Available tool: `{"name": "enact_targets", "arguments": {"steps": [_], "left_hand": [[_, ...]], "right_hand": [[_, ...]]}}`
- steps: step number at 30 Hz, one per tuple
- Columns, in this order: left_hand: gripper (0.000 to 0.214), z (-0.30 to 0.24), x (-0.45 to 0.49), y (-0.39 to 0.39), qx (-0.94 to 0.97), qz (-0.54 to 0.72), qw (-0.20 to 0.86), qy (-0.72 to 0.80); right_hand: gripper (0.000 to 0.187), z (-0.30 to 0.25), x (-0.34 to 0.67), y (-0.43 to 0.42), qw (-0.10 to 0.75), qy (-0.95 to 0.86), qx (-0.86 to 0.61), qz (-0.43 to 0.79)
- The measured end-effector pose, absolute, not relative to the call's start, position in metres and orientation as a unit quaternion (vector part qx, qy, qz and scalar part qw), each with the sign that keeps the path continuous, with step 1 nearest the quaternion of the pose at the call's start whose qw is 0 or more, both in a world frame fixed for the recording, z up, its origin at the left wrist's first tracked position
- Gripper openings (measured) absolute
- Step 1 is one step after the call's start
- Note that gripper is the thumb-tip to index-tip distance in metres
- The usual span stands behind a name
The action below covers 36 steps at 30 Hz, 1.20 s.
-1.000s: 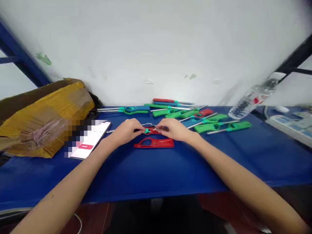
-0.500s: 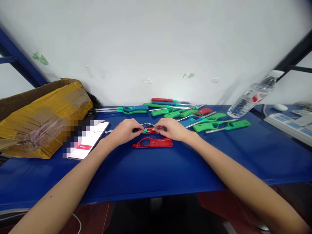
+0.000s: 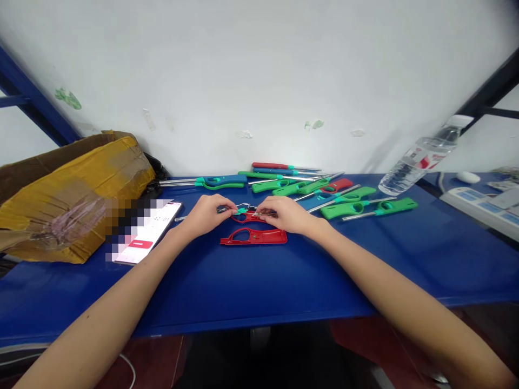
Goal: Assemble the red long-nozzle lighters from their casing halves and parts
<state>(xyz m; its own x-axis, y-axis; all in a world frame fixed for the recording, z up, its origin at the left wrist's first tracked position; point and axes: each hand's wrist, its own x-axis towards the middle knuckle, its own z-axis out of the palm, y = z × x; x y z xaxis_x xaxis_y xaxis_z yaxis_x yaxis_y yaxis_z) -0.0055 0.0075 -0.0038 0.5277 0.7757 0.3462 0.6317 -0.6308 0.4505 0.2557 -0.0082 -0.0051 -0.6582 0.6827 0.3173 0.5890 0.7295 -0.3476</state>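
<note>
Between my hands lies an open red lighter casing half [image 3: 244, 218], with its loop showing and small inner parts and wires about it. My left hand [image 3: 206, 215] is closed in a pinch on a small teal trigger piece [image 3: 242, 210] at the casing's upper left. My right hand [image 3: 286, 213] is closed over the casing's right end, and its fingers partly hide the parts there. Nearer to me, the other red casing half [image 3: 259, 237] lies flat with its inside up. A metal rod tip [image 3: 179, 219] shows left of my left hand.
Several green, blue and red stick lighters [image 3: 344, 209] lie in a pile at the back right, and more lighters [image 3: 223, 181] at the back left. A taped carton [image 3: 77, 194] and a phone [image 3: 148, 232] stand left. A water bottle [image 3: 421, 156] and a power strip [image 3: 482, 210] are right.
My left hand has shifted slightly up and left with the teal trigger piece, and more of the red casing's loop shows. My right hand has stayed nearly still.
</note>
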Motion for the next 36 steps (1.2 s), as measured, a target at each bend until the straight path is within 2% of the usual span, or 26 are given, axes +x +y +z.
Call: {"name": "enact_targets", "arguments": {"steps": [12, 23, 36], "left_hand": [[0.025, 0.0021, -0.0091, 0.0145, 0.845, 0.237, 0.209, 0.431], [0.023, 0.0009, -0.0101, 0.0140, 0.850, 0.250, 0.153, 0.438], [0.024, 0.0055, -0.0107, 0.0125, 0.854, 0.232, 0.159, 0.437]], "right_hand": [[0.016, -0.0055, 0.2571, -0.0085, 0.213, -0.907, -0.347, 0.110], [0.016, -0.0044, 0.2561, -0.0098, 0.214, -0.905, -0.349, 0.116], [0.017, -0.0047, 0.2565, -0.0096, 0.214, -0.906, -0.347, 0.115]]}}
